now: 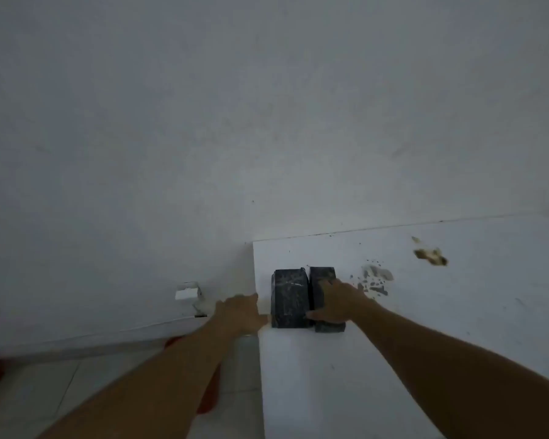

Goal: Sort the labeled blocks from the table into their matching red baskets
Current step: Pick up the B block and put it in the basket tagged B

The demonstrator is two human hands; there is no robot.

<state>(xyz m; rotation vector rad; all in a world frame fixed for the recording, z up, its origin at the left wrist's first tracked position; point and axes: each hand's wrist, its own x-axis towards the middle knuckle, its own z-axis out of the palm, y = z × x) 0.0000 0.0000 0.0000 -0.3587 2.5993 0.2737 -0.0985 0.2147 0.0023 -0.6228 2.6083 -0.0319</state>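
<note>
so right grip (336,302) wraps the right dark marbled rectangular block (321,275), long axis pointing away; left grip (240,313) beside the left block (290,299), hold unclear.

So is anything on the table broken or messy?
Yes. The white table looks chipped on top: a brown gouge near its far edge, and grey flaky patches just right of the dark block under the right hand.

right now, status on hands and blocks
Right hand grips right block. Left hand open at edge of table, beside left block. Both blocks on table, nothing in the way.
</note>
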